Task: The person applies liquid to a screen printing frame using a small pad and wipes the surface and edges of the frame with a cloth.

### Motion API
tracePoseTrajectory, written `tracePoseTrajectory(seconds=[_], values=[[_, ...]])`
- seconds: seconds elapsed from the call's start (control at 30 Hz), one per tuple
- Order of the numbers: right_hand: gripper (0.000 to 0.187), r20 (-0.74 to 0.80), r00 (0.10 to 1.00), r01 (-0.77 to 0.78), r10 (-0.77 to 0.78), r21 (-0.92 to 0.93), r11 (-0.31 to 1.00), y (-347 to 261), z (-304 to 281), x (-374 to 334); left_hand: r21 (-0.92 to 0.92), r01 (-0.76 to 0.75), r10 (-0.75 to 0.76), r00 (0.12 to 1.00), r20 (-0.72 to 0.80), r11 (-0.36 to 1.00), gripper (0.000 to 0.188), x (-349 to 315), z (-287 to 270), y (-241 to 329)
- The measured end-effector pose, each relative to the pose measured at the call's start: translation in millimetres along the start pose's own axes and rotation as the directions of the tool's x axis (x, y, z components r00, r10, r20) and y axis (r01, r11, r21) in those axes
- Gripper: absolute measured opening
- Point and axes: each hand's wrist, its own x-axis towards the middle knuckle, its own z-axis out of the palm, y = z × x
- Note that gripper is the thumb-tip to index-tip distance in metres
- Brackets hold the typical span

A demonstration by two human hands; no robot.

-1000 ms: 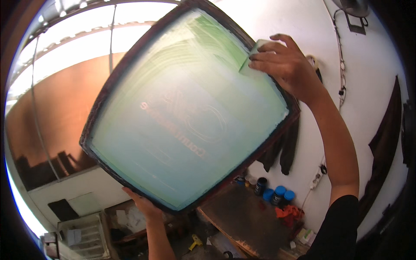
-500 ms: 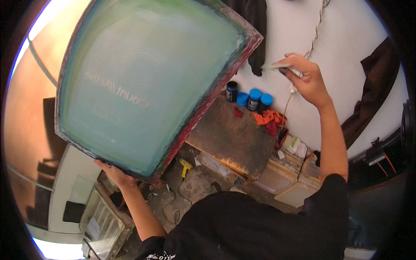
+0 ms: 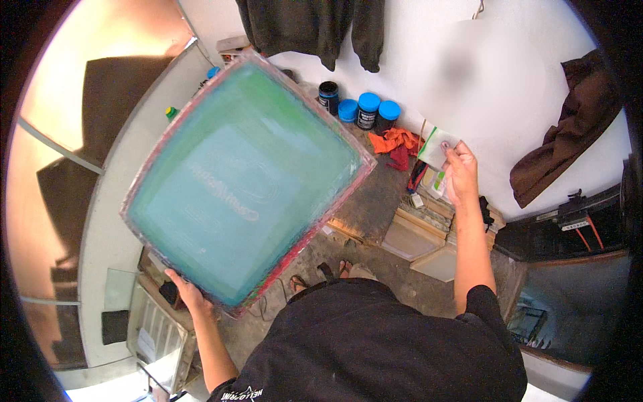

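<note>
A large screen-printing frame (image 3: 234,194) with blue-green mesh hangs tilted in front of me, faint mirrored lettering and shapes showing in it. My left hand (image 3: 191,295) grips its lower left edge, the fingers partly hidden behind the rim. Away to the right, my right hand (image 3: 461,173) pinches a thin white card-like piece (image 3: 437,146) with a green edge between thumb and fingers. The piece is apart from the screen. Behind both lies a dark, stained worktable (image 3: 375,194), largely covered by the screen.
Several blue-lidded jars (image 3: 367,110) line the wall behind the table, beside crumpled orange and red rags (image 3: 398,142). Stacked frames (image 3: 412,234) lean at the table's right. Dark garments (image 3: 308,27) hang overhead. A glass-sided cabinet (image 3: 157,335) stands at lower left.
The screen has swung lower and farther from my head, more of it now showing. My right hand has come down slightly, turning the white piece from edge-on to flat. The view has shifted.
</note>
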Motion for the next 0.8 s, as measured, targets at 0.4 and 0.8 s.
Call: tracePoseTrajectory(seconds=[0.4,0.8], values=[[0.028,-0.211,0.928,-0.288,0.307,0.116,0.95,73,-49,-14,0.254,0.194,-0.222,0.971,0.09,0.948,0.085,51,51,-99],[0.022,-0.331,0.829,-0.46,0.451,0.057,0.886,120,-22,-48,0.394,0.398,-0.448,0.893,0.041,0.829,0.085,152,85,-195]])
